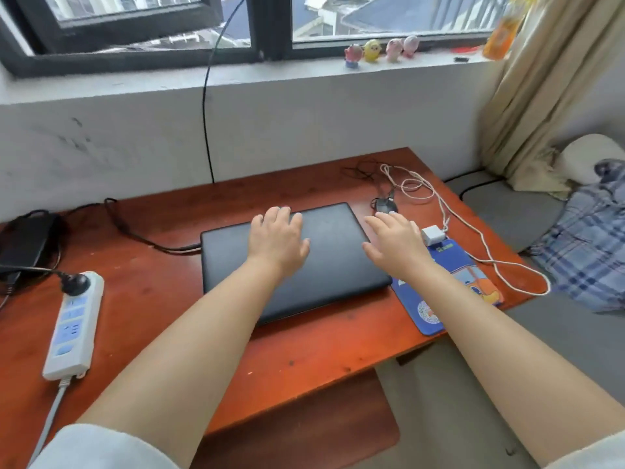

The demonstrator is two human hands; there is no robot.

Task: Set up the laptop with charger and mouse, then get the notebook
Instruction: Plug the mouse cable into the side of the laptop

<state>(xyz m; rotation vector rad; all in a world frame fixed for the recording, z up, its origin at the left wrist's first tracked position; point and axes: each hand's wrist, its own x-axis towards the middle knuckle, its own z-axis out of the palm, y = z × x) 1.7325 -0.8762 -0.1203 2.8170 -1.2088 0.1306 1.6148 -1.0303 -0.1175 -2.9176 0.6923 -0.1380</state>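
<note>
A closed black laptop [334, 252] lies on the red-brown desk [162, 299]. My left hand [279, 240] hovers flat over its lid, fingers apart, holding nothing. My right hand [395, 245] is spread over the laptop's right edge, also empty. A black charger cable [142, 236] runs from the laptop's left side to a black power brick [27, 242] at the far left. A black mouse [385, 206] sits just beyond my right fingertips, its cord bunched behind it. A blue mouse pad [456, 289] lies right of the laptop. No notebook is in view.
A white power strip [72, 330] with one black plug in it lies at the desk's left front. A white adapter [433, 234] with a long white cable [490, 258] rests on the mouse pad's far end. Small figurines [382, 50] stand on the windowsill. Plaid bedding [588, 245] lies at right.
</note>
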